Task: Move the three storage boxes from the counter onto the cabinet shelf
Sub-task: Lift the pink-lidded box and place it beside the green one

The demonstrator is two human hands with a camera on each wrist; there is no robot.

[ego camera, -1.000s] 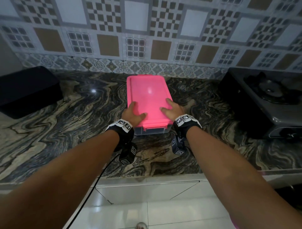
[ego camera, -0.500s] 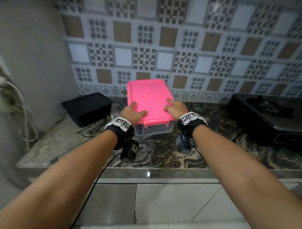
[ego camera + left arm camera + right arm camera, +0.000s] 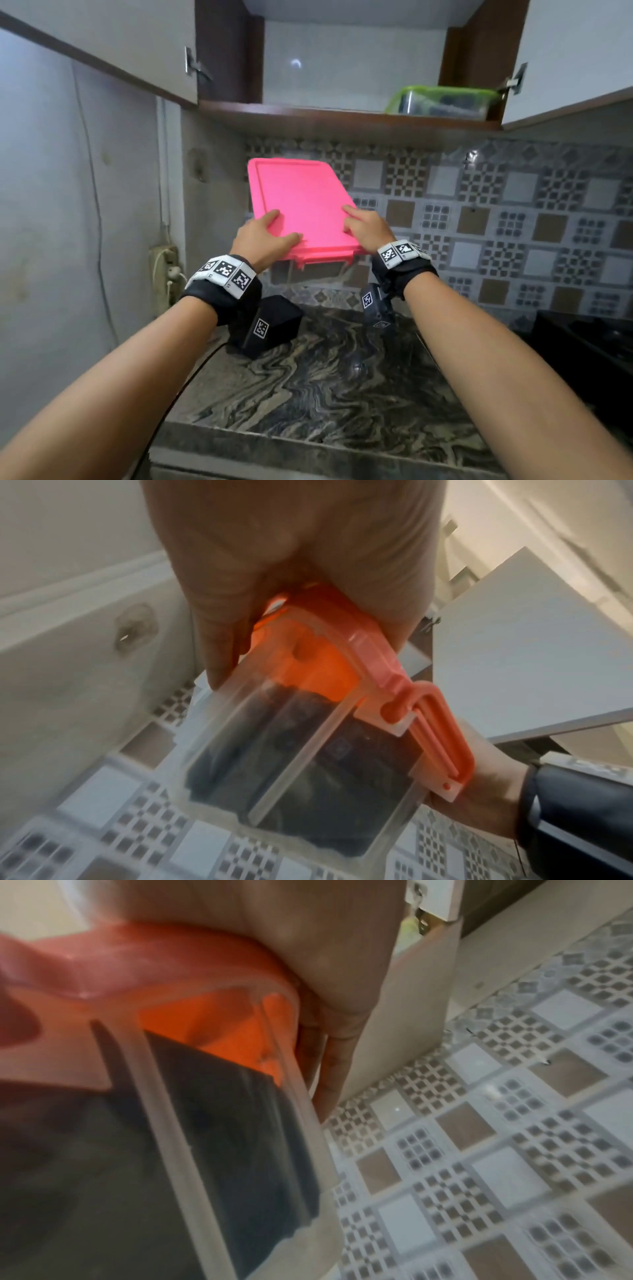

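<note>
Holding a pink-lidded storage box (image 3: 301, 209) in the air, both hands clamp its near end: the left hand (image 3: 263, 240) at the near-left corner, the right hand (image 3: 366, 228) at the near-right corner. Thumbs lie on top of the lid. The wrist views show the remaining fingers (image 3: 219, 653) wrapped down the clear side wall and under the rim, so each grip is narrow and closed on the box, pinching lid against body. Likely reason: a two-sided hold at the latch end keeps the lid seated and the load level.

Box position: clear of the counter (image 3: 325, 387) below the hands, tilted with its far end higher, pointing up toward the cabinet shelf (image 3: 342, 118) above and beyond the grip. Not yet on the shelf. Dark contents show through the clear wall in the left wrist view; what they are, cannot tell.

Beyond the right hand, up on the shelf, a green-lidded box (image 3: 442, 101) sits at the right side. Shelf space straight above the grip and to the left of that box looks free, which is probably where this one is headed. Cabinet doors stand open on both sides.

Below the left wrist, a black object (image 3: 281, 318) rests on the counter; whether it is the third box is unclear.

Judgement: mid-lift, second of three. The front lip of the shelf is the snag risk.
</note>
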